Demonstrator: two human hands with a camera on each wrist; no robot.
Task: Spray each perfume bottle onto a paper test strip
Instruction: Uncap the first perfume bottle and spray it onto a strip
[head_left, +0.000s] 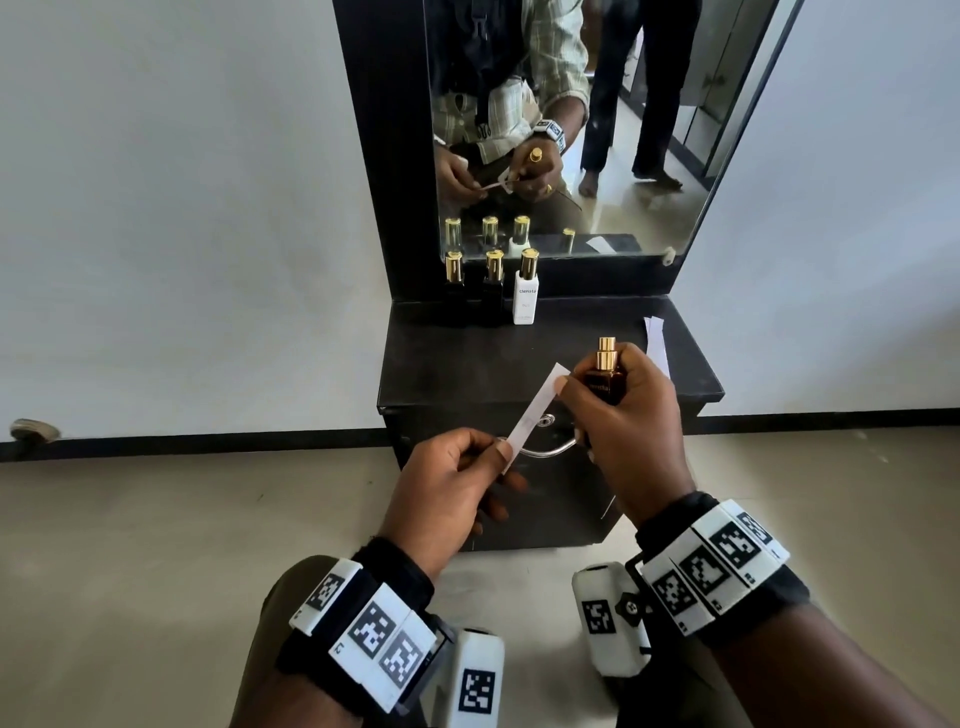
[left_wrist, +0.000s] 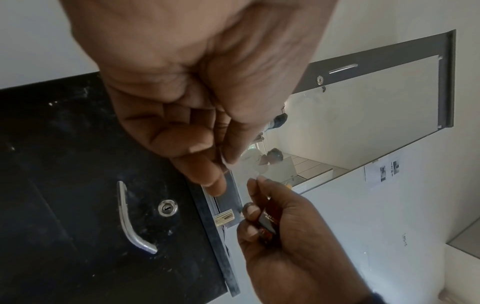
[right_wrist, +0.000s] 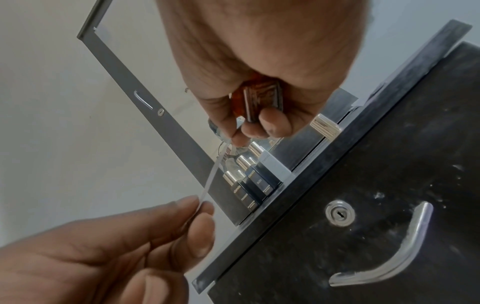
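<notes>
- Amber glass perfume bottle (head_left: 604, 385), gold sprayer uncapped, gripped upright in the right hand (head_left: 626, 415).
- White paper test strip (head_left: 535, 410) pinched by the left hand (head_left: 447, 483).
- "clensta" printed on the white bottle (head_left: 525, 299) at the dresser top's (head_left: 467, 364) back edge.

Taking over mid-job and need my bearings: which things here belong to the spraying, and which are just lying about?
In the job:
- amber glass perfume bottle, gripped by right hand
- white paper test strip, pinched by left hand
- three gold-capped bottles by the mirror
- spare white strips

Lying about:
- curved metal drawer handle
- round keyhole lock
</notes>
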